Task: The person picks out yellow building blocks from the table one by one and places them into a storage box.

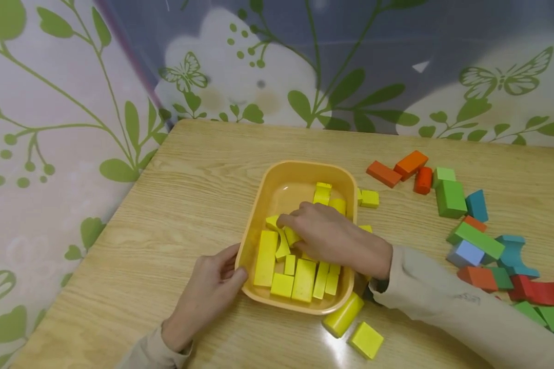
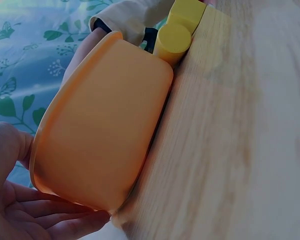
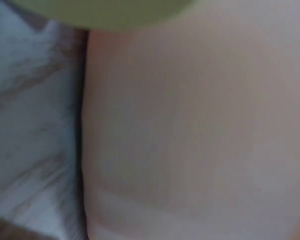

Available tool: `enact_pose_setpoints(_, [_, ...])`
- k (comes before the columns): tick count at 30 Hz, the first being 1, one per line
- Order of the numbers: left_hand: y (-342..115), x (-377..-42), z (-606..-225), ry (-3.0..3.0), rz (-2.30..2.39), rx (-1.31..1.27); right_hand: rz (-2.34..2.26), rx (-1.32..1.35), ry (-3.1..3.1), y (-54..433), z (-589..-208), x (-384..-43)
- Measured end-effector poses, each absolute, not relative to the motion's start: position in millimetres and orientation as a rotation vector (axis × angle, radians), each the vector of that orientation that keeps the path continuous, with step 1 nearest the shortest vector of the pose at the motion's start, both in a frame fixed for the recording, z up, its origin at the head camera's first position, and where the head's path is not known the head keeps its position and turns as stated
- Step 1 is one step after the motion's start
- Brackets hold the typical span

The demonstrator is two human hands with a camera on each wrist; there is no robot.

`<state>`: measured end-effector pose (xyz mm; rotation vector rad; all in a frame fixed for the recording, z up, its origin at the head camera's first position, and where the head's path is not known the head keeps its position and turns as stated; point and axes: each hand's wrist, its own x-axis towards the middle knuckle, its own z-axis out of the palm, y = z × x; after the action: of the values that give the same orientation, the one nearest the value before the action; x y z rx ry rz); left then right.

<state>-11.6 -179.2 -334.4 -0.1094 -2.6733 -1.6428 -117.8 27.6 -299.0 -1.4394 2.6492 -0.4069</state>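
My left hand (image 1: 209, 291) pinches the bin (image 2: 102, 125) between thumb and fingers, while my right hand (image 1: 328, 233) hangs over yellow blocks (image 1: 304, 282) inside the bin, fingertips too hidden to tell their spread or hold.

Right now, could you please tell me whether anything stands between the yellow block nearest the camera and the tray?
Yes: a yellow cylinder lies between that block and the near right corner of the tray. The tray's raised wall stands in the way too, so lifting over both would probably work.
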Motion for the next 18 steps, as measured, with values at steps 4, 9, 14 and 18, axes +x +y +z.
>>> enact_pose_setpoints(4, [-180.0, -11.1, -335.2, -2.669, -1.644, -0.118, -0.429, -1.412, 2.619, 27.4, -298.9, -117.9])
enact_pose_setpoints(9, [-180.8, -11.1, -335.4, -2.665, -1.653, -0.147, -0.420, -1.428, 2.616, 26.6, -299.8, -117.5])
enact_pose_setpoints(14, [-181.1, -11.1, -335.4, -2.669, -1.644, -0.159, -0.342, -1.554, 2.611, 24.5, -303.3, -118.2])
enact_pose_setpoints(18, [-180.9, -11.3, -335.3, -2.678, -1.635, -0.148, -0.262, -1.565, 2.639, 22.1, -304.4, -120.4])
